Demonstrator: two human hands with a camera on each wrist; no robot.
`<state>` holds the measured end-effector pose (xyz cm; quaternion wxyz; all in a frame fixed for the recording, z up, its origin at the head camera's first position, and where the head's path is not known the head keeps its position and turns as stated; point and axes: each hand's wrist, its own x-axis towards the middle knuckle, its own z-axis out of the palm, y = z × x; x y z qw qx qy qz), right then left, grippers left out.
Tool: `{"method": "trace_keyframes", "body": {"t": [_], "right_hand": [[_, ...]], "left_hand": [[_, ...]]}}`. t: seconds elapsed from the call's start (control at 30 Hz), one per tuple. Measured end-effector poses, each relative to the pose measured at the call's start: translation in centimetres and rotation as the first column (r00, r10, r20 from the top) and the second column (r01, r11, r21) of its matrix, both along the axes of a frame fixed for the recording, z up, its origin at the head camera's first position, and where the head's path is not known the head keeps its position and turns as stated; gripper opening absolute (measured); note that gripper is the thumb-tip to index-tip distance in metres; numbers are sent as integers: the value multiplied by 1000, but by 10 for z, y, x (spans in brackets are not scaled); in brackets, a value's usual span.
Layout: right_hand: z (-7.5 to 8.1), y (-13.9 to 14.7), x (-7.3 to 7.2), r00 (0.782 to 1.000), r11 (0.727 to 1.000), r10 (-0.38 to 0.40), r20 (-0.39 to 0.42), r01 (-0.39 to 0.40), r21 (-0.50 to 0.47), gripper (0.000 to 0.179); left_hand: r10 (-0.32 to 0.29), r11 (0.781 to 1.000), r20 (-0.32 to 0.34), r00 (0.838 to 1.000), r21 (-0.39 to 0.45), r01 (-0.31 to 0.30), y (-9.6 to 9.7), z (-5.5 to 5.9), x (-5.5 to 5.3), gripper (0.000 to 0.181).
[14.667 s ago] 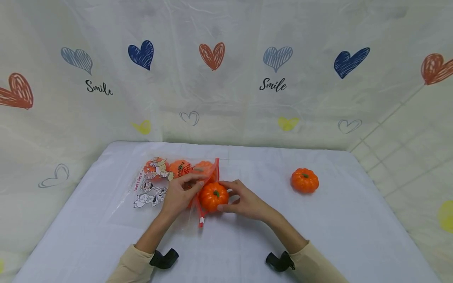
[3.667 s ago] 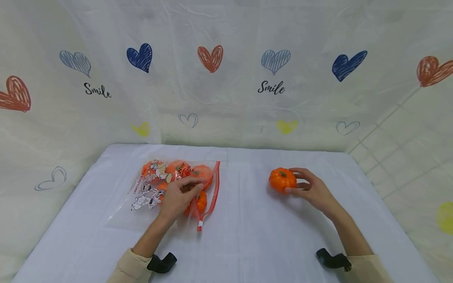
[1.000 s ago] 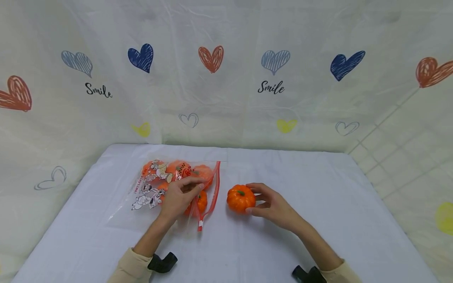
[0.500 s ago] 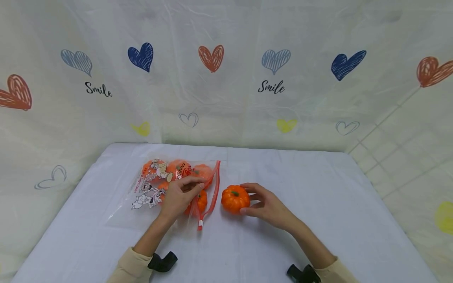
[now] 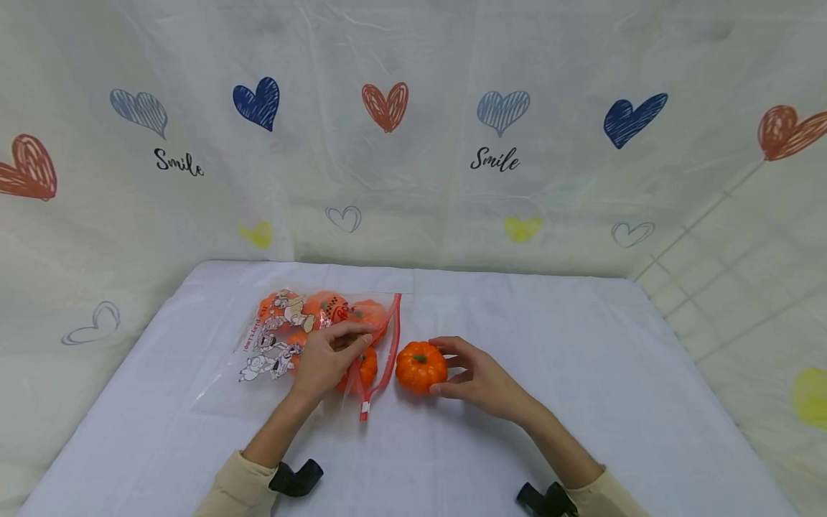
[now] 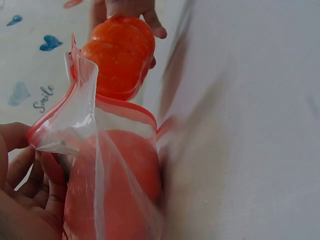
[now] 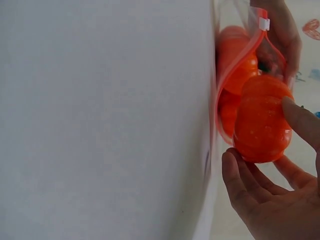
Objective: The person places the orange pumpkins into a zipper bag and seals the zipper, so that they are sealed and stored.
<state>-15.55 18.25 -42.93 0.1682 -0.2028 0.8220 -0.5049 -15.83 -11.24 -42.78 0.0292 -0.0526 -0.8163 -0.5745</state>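
A clear zip bag (image 5: pixel 220 391) with red edging and cartoon print lies on the left half of the table, several orange pumpkins inside. My left hand (image 5: pixel 326 359) pinches the upper red edge of its mouth between thumb and fingers, lifting it so the mouth gapes. My right hand (image 5: pixel 481 380) grips a small orange pumpkin (image 5: pixel 421 368) with a green stem, just right of the bag's mouth. In the right wrist view the held pumpkin (image 7: pixel 262 120) overlaps the opening, a white slider (image 7: pixel 264 24) above it. From the left wrist view, another pumpkin (image 6: pixel 117 175) shows through the plastic.
A white cloth covers the table (image 5: pixel 581 402). Behind it hangs a pale curtain (image 5: pixel 413 165) printed with hearts and lettering. A black camera mount sits on each wrist, the left mount (image 5: pixel 296 479) and the right mount (image 5: pixel 548 499) near the front edge.
The right hand has carried the pumpkin leftward from the table's right side to beside the bag's mouth. Earlier it put another pumpkin into the bag. The left hand keeps its place on the edge.
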Motion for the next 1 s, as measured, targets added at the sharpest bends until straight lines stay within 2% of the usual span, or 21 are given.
{"method": "trace_keyframes", "body": {"t": [1.0], "right_hand": [[-3, -19, -1, 999, 999, 32, 2, -32, 3, 67]], "left_hand": [[-10, 999, -9, 1000, 32, 10, 0, 0, 1, 21]]}}
